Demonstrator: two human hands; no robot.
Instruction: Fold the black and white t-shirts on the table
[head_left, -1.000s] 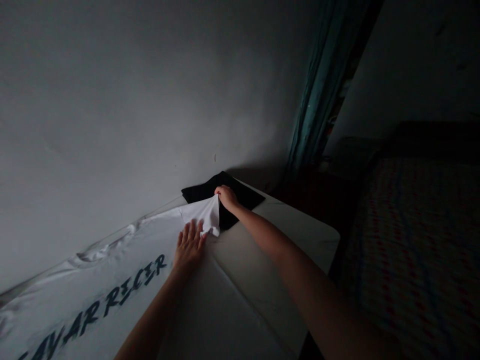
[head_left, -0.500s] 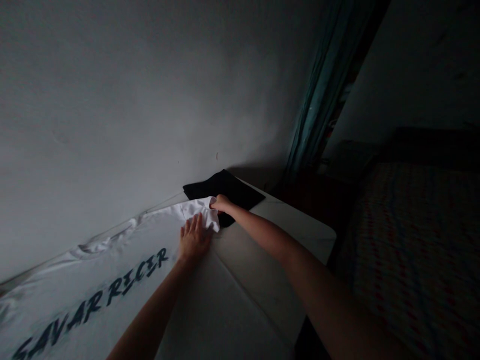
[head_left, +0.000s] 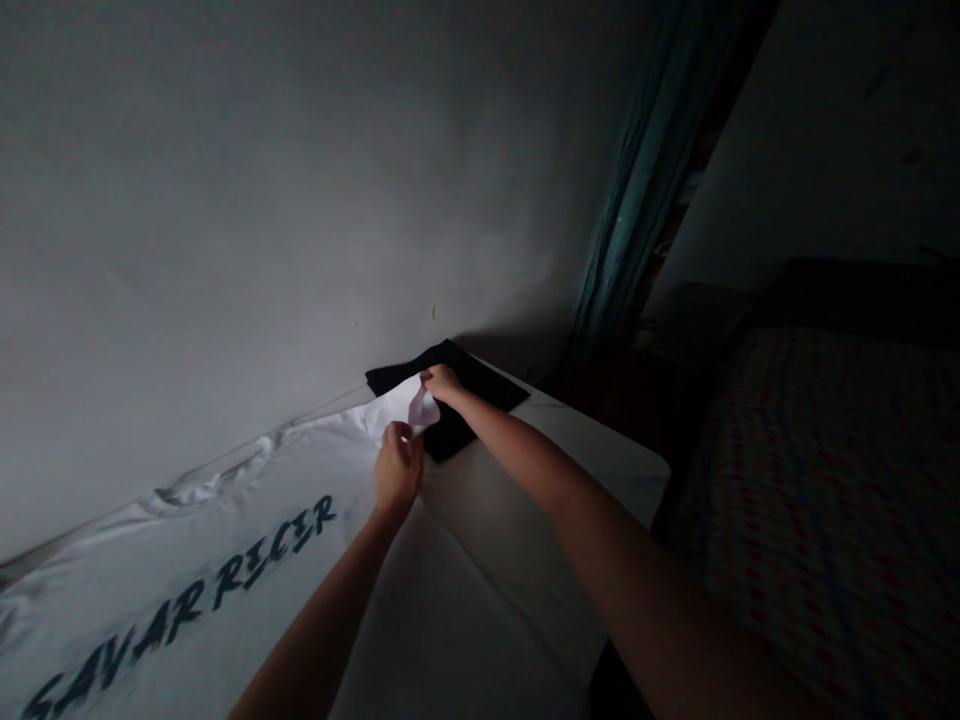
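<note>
A white T-shirt [head_left: 300, 465] with dark lettering lies spread over the table, its neckline toward the wall. My right hand [head_left: 441, 383] pinches the upper edge of the sleeve opening and holds it raised. At the lower edge of the same sleeve, my left hand [head_left: 399, 465] has its fingers closed on the fabric. Between the two hands the sleeve opening shows its inside. Folded black cloth [head_left: 491, 388] lies on the table just behind and beneath the raised sleeve.
The white table [head_left: 600, 450] meets a grey wall [head_left: 300, 200] along its back edge. A teal curtain [head_left: 626, 220] hangs beyond the far corner. To the right stands a bed with a patterned cover [head_left: 810, 480] in dim light.
My left hand has gone from lying flat on the sleeve to gripping its lower edge. My right hand has moved slightly up, and the sleeve is lifted with its opening spread.
</note>
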